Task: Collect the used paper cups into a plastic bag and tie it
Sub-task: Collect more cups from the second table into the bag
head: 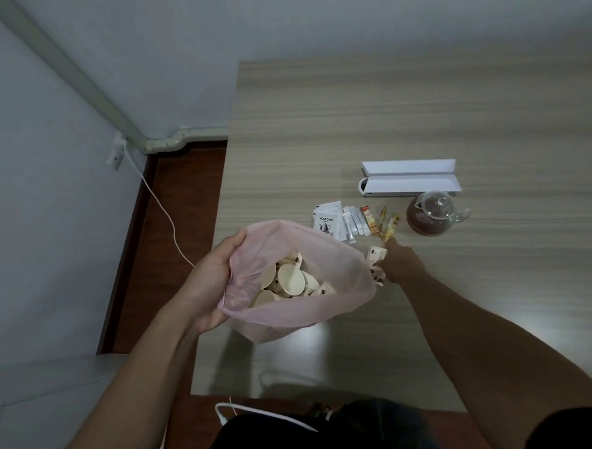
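A thin pink plastic bag (329, 291) stands open at the near left corner of the wooden table (419, 115). Several cream paper cups (290, 279) lie piled inside it. My left hand (208, 284) grips the bag's left rim and holds the mouth wide. Just right of the bag, my right hand (398, 263) holds one more paper cup (376, 254) on the table; its fingers curl round the cup, which is mostly hidden by the bag's edge.
Behind the bag lie tea sachets (330, 222) and several sugar and drink sticks (370, 222). A glass teapot (433, 212) with dark tea stands to their right, and a white open box (410, 180) behind it. A white cable (163, 210) runs from a wall socket down the left.
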Motion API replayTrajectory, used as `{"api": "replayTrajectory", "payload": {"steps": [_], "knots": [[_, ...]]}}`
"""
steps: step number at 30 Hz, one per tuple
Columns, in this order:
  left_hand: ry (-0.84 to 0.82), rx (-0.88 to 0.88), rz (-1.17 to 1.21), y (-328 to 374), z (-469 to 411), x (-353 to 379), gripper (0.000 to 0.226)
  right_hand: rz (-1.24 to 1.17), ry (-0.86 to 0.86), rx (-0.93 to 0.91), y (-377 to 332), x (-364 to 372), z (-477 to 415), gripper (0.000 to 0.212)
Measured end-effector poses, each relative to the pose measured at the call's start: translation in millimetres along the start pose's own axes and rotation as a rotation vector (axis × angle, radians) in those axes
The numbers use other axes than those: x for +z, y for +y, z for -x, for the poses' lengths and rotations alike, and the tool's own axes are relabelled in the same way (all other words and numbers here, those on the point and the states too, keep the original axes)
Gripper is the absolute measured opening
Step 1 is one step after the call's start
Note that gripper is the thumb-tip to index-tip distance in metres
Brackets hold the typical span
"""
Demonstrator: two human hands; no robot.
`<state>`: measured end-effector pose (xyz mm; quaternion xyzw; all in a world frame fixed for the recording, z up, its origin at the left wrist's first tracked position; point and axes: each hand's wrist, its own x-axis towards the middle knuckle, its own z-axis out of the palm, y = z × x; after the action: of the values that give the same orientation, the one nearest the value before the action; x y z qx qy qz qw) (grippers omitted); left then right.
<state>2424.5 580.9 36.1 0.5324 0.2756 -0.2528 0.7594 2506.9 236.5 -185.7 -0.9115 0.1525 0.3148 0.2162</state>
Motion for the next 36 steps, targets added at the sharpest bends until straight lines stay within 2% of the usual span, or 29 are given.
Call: {"api": "replayTrajectory", "payload": {"steps": [6,9,12,13,15,17,19,23,25,27,29,32,36], "knots": [[-0.005,-0.041,-0.003,-0.5,2.9,2.8,0.056,0.029,0.016,-0.028,6.8,-9.4,3.1,0.046],[0.009,-0.053,-0.001,-0.7,1.5,-0.8,0.058,-0.185,0.159,-0.040,2.3,-29.3,16.4,0.057],[-0.001,-0.044,0.009,-2.5,0.3,-1.6,0.057,-0.590,0.196,0.012,-9.8,-55.8,39.2,0.063],[-0.003,-0.040,0.014,-3.1,0.4,-1.4,0.056,-0.761,0.150,0.022,-14.7,-62.1,48.2,0.059],[-0.007,-0.036,0.017,-2.7,2.2,-0.4,0.054,-1.078,-0.044,-0.020,-25.5,-68.5,67.1,0.043],[-0.011,-0.027,0.028,-1.8,4.2,2.0,0.052,-1.182,-0.269,-0.101,-40.3,-65.2,85.6,0.037],[0.010,-0.014,0.044,-2.6,5.9,7.3,0.050,-1.075,-0.392,-0.145,-56.5,-54.1,102.5,0.040],[-0.048,-0.018,0.053,-9.6,11.6,16.1,0.055,-0.650,-0.450,-0.265,-101.0,-25.1,133.8,0.059],[-0.097,-0.021,0.026,-11.2,15.6,20.5,0.057,-0.499,-0.446,-0.355,-123.3,-11.9,149.0,0.053],[-0.156,-0.025,0.035,-11.1,20.7,21.6,0.058,-0.371,-0.413,-0.445,-138.3,2.0,157.5,0.042],[-0.182,-0.010,0.036,-8.7,27.1,18.9,0.058,-0.268,-0.378,-0.493,-149.4,12.6,162.5,0.041],[-0.209,0.018,0.061,-3.0,33.6,10.3,0.056,-0.237,-0.360,-0.506,-157.2,16.9,164.5,0.037],[-0.193,0.095,0.093,9.9,46.7,-10.1,0.052,-0.181,-0.117,-0.481,-155.4,4.9,162.8,0.050]]}}
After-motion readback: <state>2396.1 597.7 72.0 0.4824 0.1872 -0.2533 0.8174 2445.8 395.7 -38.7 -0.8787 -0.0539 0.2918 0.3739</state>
